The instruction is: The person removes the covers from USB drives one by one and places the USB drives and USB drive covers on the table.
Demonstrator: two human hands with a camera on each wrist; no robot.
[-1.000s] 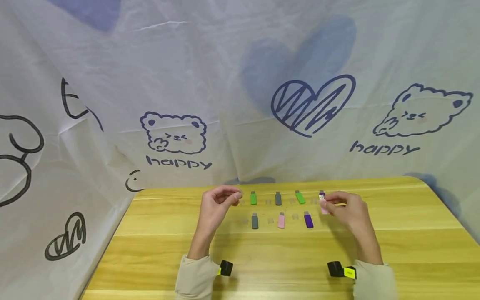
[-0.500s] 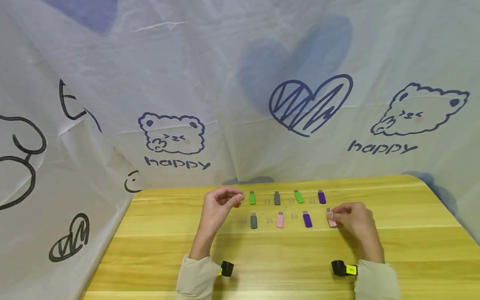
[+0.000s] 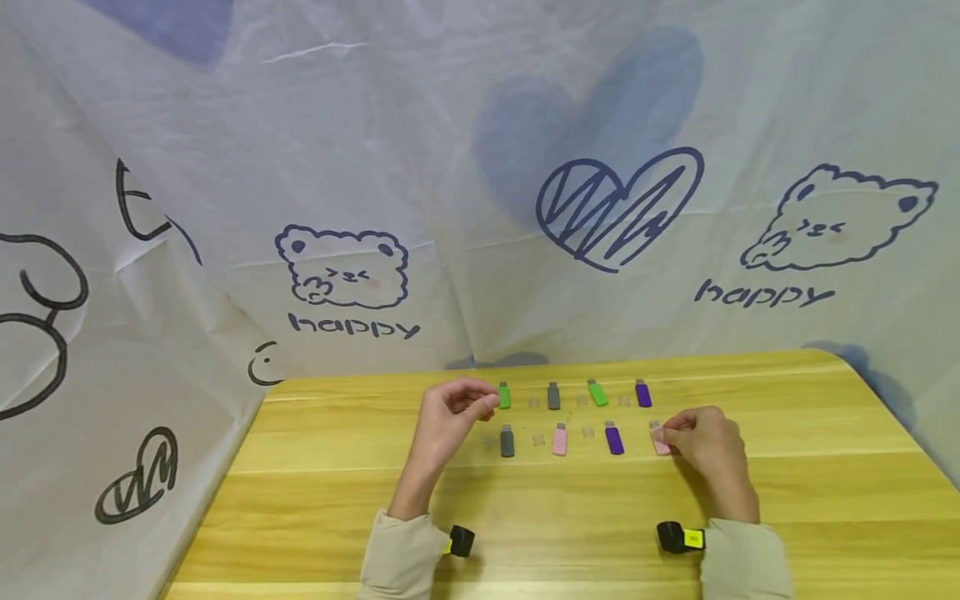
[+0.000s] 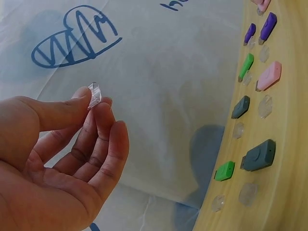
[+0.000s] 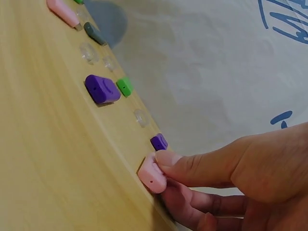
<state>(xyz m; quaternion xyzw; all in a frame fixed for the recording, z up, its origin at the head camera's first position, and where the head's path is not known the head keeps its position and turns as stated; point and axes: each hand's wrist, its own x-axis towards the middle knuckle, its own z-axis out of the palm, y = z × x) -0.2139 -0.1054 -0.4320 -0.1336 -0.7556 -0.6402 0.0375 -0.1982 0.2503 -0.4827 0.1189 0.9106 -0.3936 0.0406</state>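
My left hand (image 3: 447,419) pinches a small clear plastic cap (image 4: 95,95) between thumb and fingertips, above the table near the left end of the rows. At the right end, my right hand (image 3: 707,442) has thumb and finger on a pink USB stick (image 3: 660,442), which is at the tabletop with its metal plug pointing away from me. Behind it lies a purple USB stick (image 3: 643,394). A green USB stick (image 3: 505,396) is nearest to the left hand, and a grey one (image 3: 507,442) lies in front of that.
Between the hands, two rows hold another grey stick (image 3: 553,397), a green stick (image 3: 597,392), a pink stick (image 3: 560,440) and a purple stick (image 3: 614,438). Several clear caps (image 4: 248,194) lie among them. A printed cloth (image 3: 480,208) hangs behind the wooden table (image 3: 555,533).
The right hand has brought the pink USB stick down and towards me, from over the back purple stick to the front row's right end. The left hand has shifted slightly right with its cap.
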